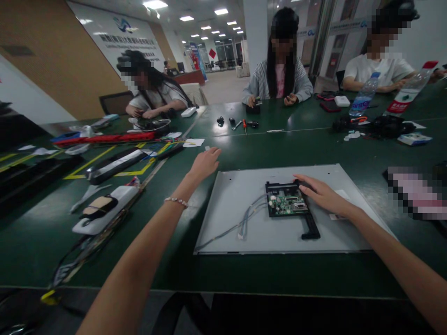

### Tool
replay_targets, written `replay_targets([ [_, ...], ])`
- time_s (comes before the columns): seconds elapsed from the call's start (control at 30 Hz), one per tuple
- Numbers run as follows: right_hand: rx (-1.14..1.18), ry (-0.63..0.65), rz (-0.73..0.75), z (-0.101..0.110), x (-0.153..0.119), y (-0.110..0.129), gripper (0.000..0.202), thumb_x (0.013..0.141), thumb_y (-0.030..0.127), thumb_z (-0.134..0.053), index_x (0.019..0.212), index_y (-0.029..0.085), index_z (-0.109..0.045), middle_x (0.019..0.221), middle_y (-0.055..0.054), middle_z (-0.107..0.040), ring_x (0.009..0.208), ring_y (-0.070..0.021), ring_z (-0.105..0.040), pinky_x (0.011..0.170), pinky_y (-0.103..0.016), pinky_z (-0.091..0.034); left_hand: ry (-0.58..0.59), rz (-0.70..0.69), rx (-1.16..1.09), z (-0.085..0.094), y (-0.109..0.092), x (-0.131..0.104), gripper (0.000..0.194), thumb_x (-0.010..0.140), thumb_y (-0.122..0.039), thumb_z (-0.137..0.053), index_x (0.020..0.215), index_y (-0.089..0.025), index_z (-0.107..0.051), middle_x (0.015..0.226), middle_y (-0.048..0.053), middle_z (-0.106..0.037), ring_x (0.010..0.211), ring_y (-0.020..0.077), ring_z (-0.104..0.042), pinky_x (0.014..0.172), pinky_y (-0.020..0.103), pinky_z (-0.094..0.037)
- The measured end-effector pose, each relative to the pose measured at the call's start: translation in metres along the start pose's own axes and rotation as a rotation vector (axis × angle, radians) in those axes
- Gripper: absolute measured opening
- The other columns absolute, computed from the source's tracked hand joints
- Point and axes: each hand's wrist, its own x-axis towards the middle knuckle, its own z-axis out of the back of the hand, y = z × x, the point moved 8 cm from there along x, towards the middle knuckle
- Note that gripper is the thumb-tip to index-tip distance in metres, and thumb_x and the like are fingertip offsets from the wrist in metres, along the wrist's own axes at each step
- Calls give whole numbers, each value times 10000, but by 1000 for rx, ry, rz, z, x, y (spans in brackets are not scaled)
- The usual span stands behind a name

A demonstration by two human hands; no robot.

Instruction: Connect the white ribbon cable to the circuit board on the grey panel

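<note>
A flat pale grey panel (223, 200) lies on the green table in front of me. On it sits a green circuit board (286, 204) in a black plastic bracket (312, 227), with grey cables (226, 230) running to the panel's near left corner. My right hand (323, 195) has its fingers stretched out, touching the bracket's right upper side; the thumb side faces the board. Over the table just beyond the panel's far left corner, my left hand (205, 164) reaches forward with fingers loosely bent and apart. Nothing shows in its grasp, though its palm side is hidden.
A screwdriver (245, 126), a wrench (237, 125) and small black parts lie farther off. Left are a white device (104, 211) with wires and a black bar (115, 165). Bottles (365, 95) stand right, near a phone (419, 193). Several people sit across.
</note>
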Motion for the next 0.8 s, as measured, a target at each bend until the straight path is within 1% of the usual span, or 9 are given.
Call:
replay_targets([
  [0.1,-2,-2,8,-1,0,-1,487,977,483,-432,1430,311,-474,1406,-57,-574,1312,-290,-499,1114,-524,-376,47,86,112,-16,33,13,414,885,-190,-535,1297,-155,-548,1344,137,-569,1179,265,-586,978,355,-475],
  [0.2,-10,-5,9,-2,1,-4,477,981,471,-427,1428,311,-474,1401,-57,-577,1311,-284,-501,1110,-510,-385,104,133,167,-34,49,22,314,916,-184,-484,1196,-140,-618,1205,139,-653,1121,257,-620,937,333,-480],
  [0.33,-31,-4,22,-4,2,-5,483,981,460,-435,1436,300,-458,1390,-70,-584,1293,-286,-518,1103,-516,-388,153,145,213,-48,57,32,310,939,-150,-399,1065,-120,-681,1096,158,-695,1070,265,-644,896,335,-474],
  [0.47,-53,-13,36,-2,4,-1,488,978,449,-444,1439,287,-452,1370,-76,-601,1273,-285,-537,1091,-510,-400,141,166,243,-44,52,35,334,950,-154,-370,1029,-100,-691,1028,179,-709,983,273,-670,838,338,-471],
  [0.53,-57,-13,32,-2,4,0,485,981,444,-437,1440,289,-451,1366,-77,-606,1267,-284,-543,1087,-502,-405,110,139,246,-39,39,34,341,959,-158,-358,1033,-98,-685,982,176,-715,936,272,-678,804,339,-469],
  [0.6,-60,-10,33,-2,4,0,486,981,443,-436,1443,293,-448,1367,-75,-606,1267,-284,-543,1088,-499,-405,82,49,236,-33,14,32,323,954,-147,-371,1025,-101,-683,956,169,-717,912,265,-678,784,336,-465],
  [0.67,-60,-7,37,-3,4,0,487,982,445,-434,1443,291,-448,1370,-75,-604,1269,-285,-541,1090,-500,-401,61,-105,225,-29,-22,29,285,933,-118,-410,1012,-109,-683,950,154,-715,905,251,-675,781,330,-461],
  [0.73,-51,-4,37,-3,4,-2,487,982,449,-432,1441,286,-451,1369,-77,-604,1269,-285,-540,1091,-503,-398,35,-260,224,-22,-63,24,244,907,-89,-456,991,-117,-684,918,136,-714,885,233,-674,777,321,-457],
  [0.8,-33,-8,31,-3,4,-3,487,984,451,-427,1440,281,-452,1369,-79,-603,1274,-280,-537,1095,-505,-393,-10,-343,217,-12,-103,20,205,904,-97,-492,977,-119,-682,890,121,-711,850,218,-672,750,310,-455],
])
